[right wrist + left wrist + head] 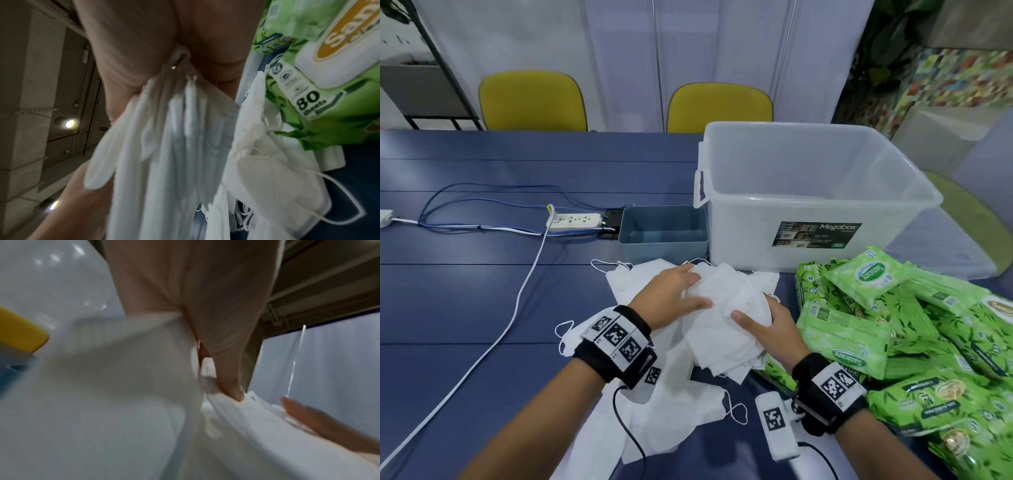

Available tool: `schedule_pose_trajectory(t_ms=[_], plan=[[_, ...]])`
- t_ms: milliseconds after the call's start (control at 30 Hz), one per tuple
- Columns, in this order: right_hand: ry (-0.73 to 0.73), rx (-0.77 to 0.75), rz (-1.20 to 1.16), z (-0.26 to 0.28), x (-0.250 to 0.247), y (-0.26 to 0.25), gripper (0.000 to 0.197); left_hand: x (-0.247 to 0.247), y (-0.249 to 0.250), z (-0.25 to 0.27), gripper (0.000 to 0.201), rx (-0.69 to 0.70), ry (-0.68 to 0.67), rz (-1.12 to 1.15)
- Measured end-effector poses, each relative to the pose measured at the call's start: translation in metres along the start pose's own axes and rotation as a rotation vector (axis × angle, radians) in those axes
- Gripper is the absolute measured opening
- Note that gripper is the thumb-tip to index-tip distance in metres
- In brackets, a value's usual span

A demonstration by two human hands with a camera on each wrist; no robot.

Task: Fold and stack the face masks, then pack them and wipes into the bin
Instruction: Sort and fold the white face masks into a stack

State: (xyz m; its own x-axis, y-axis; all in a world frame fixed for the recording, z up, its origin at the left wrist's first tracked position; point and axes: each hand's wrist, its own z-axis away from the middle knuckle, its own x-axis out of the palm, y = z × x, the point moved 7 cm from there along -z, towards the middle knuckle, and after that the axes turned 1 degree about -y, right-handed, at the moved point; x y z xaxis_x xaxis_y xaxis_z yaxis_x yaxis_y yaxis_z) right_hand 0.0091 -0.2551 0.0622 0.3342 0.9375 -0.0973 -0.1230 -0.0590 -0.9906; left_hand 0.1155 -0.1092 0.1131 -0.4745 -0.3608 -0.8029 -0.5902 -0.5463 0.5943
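Two hands: left hand [674, 298] and right hand [774, 329] clasp one bundle of folded masks [726, 308] between them, just above the tabletop [465, 308].
Left fingers: curled over the bundle's far left edge, thumb laid across its top.
Right fingers: clamped on the near right end; in the right wrist view the folded edges [180, 113] fan out of the palm.
Loose masks [654, 404]: spread flat under and nearer than the bundle, ear loops trailing onto the tabletop.
Wipe packs [893, 342]: green heap to the right, touching the mask pile, none packed yet.
Small blue tray [664, 233]: just beyond the masks, nothing visible inside.
Clear bin [818, 192]: right of the tray, far side of the tabletop, apparently empty.
Power strip [575, 222]: further left, with cables.
Handling, masks: light, soft, springy; layers probably slide apart, so squeeze both short ends together and keep loops tucked in.
Handling, wipes: likely heavier, pliant, slick film; take each across its middle.
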Motion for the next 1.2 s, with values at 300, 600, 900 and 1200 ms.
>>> schedule_pose_trajectory(t_ms=[300,600,900,1200], plan=[[0.300,0.074,-0.060,-0.004,-0.031,0.018,0.019,-0.040,-0.034,0.012,0.031,-0.156,0.553,0.578],[0.226,0.040,-0.101,-0.006,-0.026,0.006,0.027,-0.017,-0.012,0.005,0.027,-0.061,0.229,0.914],[0.084,0.043,-0.419,-0.009,-0.001,0.006,0.033,0.006,0.005,-0.004,0.055,0.107,0.101,0.591],[0.015,0.038,-0.181,-0.004,0.013,0.012,0.060,0.032,-0.005,-0.007,0.073,0.060,0.002,0.545]])
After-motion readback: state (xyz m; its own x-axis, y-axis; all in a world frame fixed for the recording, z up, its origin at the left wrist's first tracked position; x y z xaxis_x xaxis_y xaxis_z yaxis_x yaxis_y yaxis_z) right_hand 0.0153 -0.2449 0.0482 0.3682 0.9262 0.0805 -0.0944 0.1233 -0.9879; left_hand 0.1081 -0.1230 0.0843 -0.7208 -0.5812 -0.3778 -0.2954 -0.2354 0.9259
